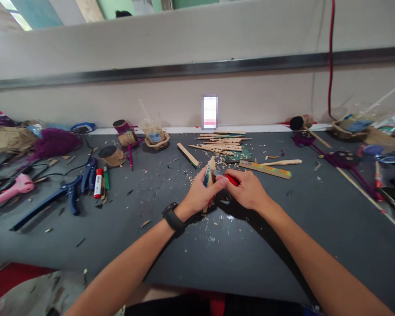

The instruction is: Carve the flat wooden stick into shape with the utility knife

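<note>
Over the middle of the table, my left hand point(201, 191) is closed around a piece of wood point(210, 170) with a pointed pale tip and blue marks on its side. My right hand point(247, 188) grips a red-handled knife point(231, 179). Its short grey blade is partly hidden and lies against or close to the wood. My left thumb reaches across to the front of the knife. Pale wood shavings point(213, 224) are scattered beneath both hands. Just beyond them are several carved wooden sticks point(222, 145) and a flat wooden strip point(187, 155).
A painted wooden strip point(266, 170) and a carved stick point(283, 162) lie right of centre. At left are blue cutters point(61, 191), a red-and-white marker point(98, 183) and a pink glue gun point(15, 191). A lit phone screen point(210, 110) stands against the wall.
</note>
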Action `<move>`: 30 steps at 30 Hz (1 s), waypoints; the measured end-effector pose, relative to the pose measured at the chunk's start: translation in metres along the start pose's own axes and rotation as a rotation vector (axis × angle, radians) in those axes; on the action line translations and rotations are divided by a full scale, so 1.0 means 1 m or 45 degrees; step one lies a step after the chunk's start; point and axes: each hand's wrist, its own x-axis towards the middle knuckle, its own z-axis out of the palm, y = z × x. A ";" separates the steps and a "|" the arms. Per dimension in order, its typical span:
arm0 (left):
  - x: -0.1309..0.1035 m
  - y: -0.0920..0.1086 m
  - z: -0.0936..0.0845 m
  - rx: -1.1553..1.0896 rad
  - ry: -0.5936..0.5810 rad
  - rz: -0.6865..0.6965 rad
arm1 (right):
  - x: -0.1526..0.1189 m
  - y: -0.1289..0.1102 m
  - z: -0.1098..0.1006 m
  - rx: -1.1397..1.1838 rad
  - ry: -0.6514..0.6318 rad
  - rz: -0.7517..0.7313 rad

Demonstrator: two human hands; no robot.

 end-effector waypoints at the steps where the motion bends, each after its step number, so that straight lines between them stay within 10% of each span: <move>1: 0.000 -0.001 0.001 0.013 0.011 -0.028 | -0.001 -0.001 0.001 -0.038 0.004 0.027; 14: 0.000 -0.004 0.010 0.081 0.033 -0.237 | -0.002 -0.013 0.003 -0.570 0.100 0.276; 30: 0.006 -0.004 0.002 -0.105 0.039 -0.143 | 0.002 0.005 -0.003 -0.169 0.025 0.112</move>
